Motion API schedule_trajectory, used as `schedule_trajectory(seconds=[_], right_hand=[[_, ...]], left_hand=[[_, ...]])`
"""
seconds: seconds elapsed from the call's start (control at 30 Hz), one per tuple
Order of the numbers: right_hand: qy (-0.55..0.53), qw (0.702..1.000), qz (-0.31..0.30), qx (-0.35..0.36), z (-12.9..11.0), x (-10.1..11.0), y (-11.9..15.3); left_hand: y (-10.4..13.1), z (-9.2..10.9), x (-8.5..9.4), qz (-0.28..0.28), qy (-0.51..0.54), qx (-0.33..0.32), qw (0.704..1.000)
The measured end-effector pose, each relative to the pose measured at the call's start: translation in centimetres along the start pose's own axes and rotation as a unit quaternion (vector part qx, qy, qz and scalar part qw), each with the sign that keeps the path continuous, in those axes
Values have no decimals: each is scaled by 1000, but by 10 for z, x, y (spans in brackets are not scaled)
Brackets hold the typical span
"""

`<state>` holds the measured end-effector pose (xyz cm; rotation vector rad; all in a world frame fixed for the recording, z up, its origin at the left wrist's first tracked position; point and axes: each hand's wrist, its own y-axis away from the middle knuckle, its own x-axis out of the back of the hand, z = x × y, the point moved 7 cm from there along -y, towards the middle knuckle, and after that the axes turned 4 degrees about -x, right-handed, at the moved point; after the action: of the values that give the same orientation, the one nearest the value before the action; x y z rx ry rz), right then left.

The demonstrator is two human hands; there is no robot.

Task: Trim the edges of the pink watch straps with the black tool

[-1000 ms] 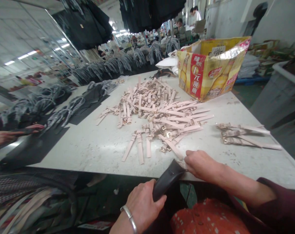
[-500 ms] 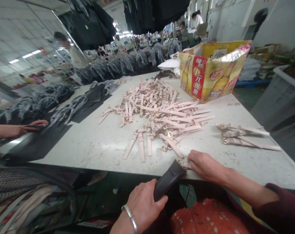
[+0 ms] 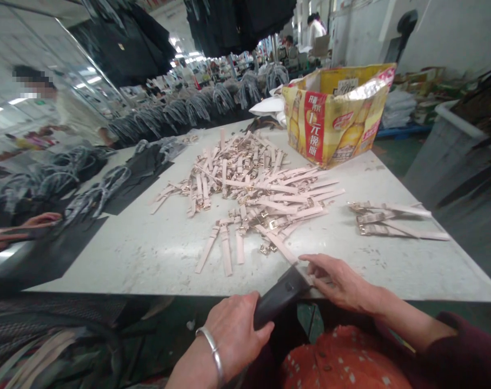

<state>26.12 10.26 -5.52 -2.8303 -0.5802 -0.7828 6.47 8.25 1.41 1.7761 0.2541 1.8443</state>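
Note:
My left hand (image 3: pixel 237 324), with a silver bangle on the wrist, is closed around a dark grey, tube-like hand tool (image 3: pixel 280 297) whose exact kind I cannot make out. The tool slants up to the right, its wide end over the table's front edge. At that end, my right hand (image 3: pixel 334 281) pinches a short pale pink buckle strap (image 3: pixel 307 274), mostly hidden by the fingers and the tool. Just beyond both hands lies a loose pile of pale pink buckle straps (image 3: pixel 265 186) with gold-coloured buckles. A smaller group of straps (image 3: pixel 395 221) lies apart on the right.
A yellow beer carton (image 3: pixel 334 127) stands at the back of the white table (image 3: pixel 148 254). Black pieces with wrapped handles (image 3: pixel 103 189) lie along the left, near another person's hand (image 3: pixel 42 220). A grey bin (image 3: pixel 444 156) stands right; black bags (image 3: pixel 124 43) hang above.
The view has shifted, moving the table things slightly left in the picture. My right hand's fingers have moved closer over the tool's end. Behind the left side, a person has moved nearer.

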Motion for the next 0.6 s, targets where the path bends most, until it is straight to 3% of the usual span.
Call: schedule_trajectory(seconds=[0.17, 0.33, 0.6], right_hand=[[-26, 1000, -3, 4, 3, 0, -1], [-19, 1000, 11, 2, 3, 2, -1], [7, 999, 29, 28, -5, 6, -2]], left_hand=[[-14, 11, 7, -7, 3, -17, 1000], [-26, 7, 5, 10, 19, -12, 1000], [-14, -10, -3, 18, 70, 15, 997]])
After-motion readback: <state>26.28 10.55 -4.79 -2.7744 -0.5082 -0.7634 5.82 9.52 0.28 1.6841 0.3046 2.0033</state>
